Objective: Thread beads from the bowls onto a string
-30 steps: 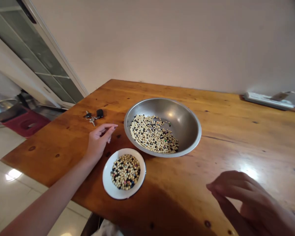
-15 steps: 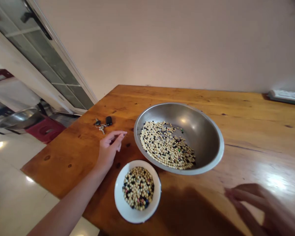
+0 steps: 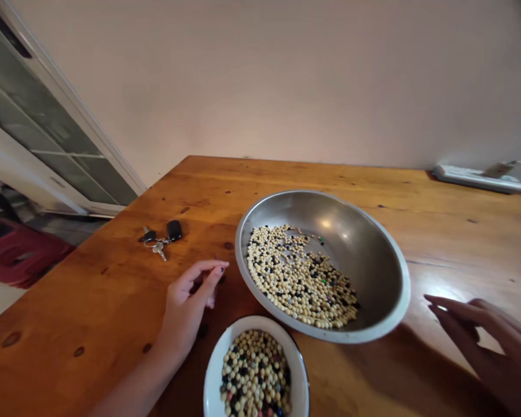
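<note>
My left hand (image 3: 191,301) is above the table left of the metal bowl, thumb and forefinger pinched together; a faint thin thread (image 3: 217,258) shows at the fingertips. My right hand (image 3: 481,330) hovers to the right of that bowl with its thumb and forefinger tips nearly together, and whatever they hold is too small to make out. Between the hands sits a wide metal bowl (image 3: 373,255), partly filled with cream and black beads (image 3: 295,278) and a few coloured ones. A small white bowl (image 3: 215,370) in front holds similar beads (image 3: 256,370).
Keys with a black fob (image 3: 173,230) lie on the wooden table (image 3: 130,289) at the left. Near the wall at the far right is a white power strip (image 3: 477,176) with a plug in it. A red stool (image 3: 21,249) stands on the floor beyond the left edge.
The view has shifted, so the bowls sit lower in the picture and more of the power strip shows. My right hand has come up beside the metal bowl. My left hand keeps its pinch.
</note>
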The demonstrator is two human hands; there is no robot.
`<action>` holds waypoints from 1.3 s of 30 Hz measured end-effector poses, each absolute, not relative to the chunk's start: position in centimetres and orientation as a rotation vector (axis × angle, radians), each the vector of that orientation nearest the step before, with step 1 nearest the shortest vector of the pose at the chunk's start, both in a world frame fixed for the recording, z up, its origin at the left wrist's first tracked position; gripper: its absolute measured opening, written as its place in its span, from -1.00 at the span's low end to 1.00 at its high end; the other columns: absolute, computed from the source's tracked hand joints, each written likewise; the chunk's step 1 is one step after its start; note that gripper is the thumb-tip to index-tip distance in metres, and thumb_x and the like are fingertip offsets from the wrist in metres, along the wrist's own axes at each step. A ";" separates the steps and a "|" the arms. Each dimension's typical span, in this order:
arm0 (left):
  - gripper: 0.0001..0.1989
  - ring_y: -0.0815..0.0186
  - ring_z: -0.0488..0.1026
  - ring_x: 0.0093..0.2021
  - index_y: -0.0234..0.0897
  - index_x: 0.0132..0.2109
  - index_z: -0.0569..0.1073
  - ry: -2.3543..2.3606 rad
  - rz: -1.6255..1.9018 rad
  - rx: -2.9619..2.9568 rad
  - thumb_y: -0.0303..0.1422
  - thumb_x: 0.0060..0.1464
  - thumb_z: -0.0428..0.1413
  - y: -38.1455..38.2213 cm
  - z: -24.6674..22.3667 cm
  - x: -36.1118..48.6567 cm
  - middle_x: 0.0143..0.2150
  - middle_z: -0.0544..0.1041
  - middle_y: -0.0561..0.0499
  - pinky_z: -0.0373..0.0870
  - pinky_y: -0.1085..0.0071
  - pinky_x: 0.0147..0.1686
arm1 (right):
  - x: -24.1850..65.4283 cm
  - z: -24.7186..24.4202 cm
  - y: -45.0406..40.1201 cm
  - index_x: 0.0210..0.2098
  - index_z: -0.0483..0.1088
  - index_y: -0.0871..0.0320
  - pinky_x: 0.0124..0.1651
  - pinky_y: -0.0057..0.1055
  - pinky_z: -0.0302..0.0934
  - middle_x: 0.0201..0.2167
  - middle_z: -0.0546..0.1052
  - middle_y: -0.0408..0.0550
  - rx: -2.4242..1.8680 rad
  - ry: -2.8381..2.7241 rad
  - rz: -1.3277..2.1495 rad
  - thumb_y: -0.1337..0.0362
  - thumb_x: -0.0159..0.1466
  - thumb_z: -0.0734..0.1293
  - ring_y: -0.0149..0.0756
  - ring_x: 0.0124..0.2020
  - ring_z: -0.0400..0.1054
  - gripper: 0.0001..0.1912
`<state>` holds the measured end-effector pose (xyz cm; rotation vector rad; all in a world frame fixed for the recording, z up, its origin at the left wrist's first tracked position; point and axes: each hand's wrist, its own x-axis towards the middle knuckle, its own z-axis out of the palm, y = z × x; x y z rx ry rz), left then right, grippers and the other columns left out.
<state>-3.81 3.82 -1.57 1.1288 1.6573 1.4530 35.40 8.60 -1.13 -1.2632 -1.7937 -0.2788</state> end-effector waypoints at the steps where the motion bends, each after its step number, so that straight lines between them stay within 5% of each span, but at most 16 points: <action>1: -0.82 0.51 0.16 -0.62 -0.18 -0.21 0.50 1.666 1.473 1.123 -0.22 0.09 0.12 3.8 -1.6 -3.8 -0.64 0.26 0.20 0.14 0.60 -0.60 | 35.6 -1.2 8.5 -0.39 0.54 -0.19 -0.69 -0.50 0.28 -0.62 0.55 -0.07 -1.217 -1.918 -0.337 -0.05 0.07 0.40 -0.29 -0.65 0.46 -0.82; 3: -0.82 0.49 0.15 -0.62 -0.17 -0.20 0.50 1.684 1.499 1.117 -0.22 0.08 0.13 3.9 -1.5 -3.9 -0.66 0.24 0.20 0.14 0.59 -0.60 | 35.6 -1.0 8.3 -0.27 0.50 -0.14 -0.67 -0.54 0.28 -0.59 0.56 -0.06 -1.126 -2.055 -0.449 0.10 0.22 0.33 -0.33 -0.63 0.46 -0.88; 11: -0.83 0.48 0.15 -0.62 -0.17 -0.23 0.53 1.655 1.601 1.228 -0.22 0.08 0.13 4.4 -0.9 -3.4 -0.65 0.24 0.19 0.11 0.55 -0.59 | 34.6 -1.0 7.9 -0.29 0.46 -0.02 -0.64 -0.54 0.23 -0.52 0.57 -0.12 -1.164 -1.979 -0.343 0.32 0.17 0.36 -0.41 -0.66 0.37 -0.88; 21: -0.83 0.47 0.14 -0.64 -0.23 -0.27 0.52 1.431 1.887 1.315 -0.24 0.06 0.13 5.5 -1.8 -3.9 -0.65 0.24 0.17 0.11 0.50 -0.60 | 34.0 -1.6 7.4 -0.28 0.52 0.17 -0.46 -0.47 0.29 -0.55 0.50 -0.10 -1.233 -1.747 -0.131 0.22 0.16 0.33 -0.41 -0.59 0.33 -0.79; 28: -0.88 0.41 0.34 -0.35 -0.21 -0.32 0.54 1.420 1.970 1.532 -0.28 0.05 0.15 3.8 -0.3 -2.7 -0.33 0.46 0.05 0.29 0.46 -0.29 | 34.3 -1.3 7.2 -0.33 0.50 0.16 -0.49 -0.48 0.30 -0.53 0.48 -0.10 -1.146 -1.585 -0.144 0.23 0.15 0.34 -0.39 -0.55 0.35 -0.85; 33: -0.93 0.33 0.41 -0.22 -0.18 -0.31 0.55 1.246 1.751 1.982 -0.37 0.06 0.15 1.4 1.0 -1.2 -0.31 0.52 0.03 0.32 0.34 -0.13 | 31.9 -0.4 5.3 -0.40 0.46 0.11 -0.54 -0.50 0.28 -0.53 0.45 -0.08 -1.004 -1.499 -0.155 0.36 0.05 0.43 -0.40 -0.57 0.34 -0.89; 39: -0.92 0.35 0.47 -0.27 -0.22 -0.31 0.54 1.022 1.433 1.942 -0.33 0.04 0.17 2.2 1.1 -1.6 -0.30 0.57 0.02 0.36 0.37 -0.18 | 22.0 1.2 0.6 -0.28 0.41 0.05 -0.46 -0.42 0.29 -0.43 0.47 -0.15 -0.520 -1.705 0.015 0.56 0.04 0.41 -0.38 -0.45 0.35 -0.67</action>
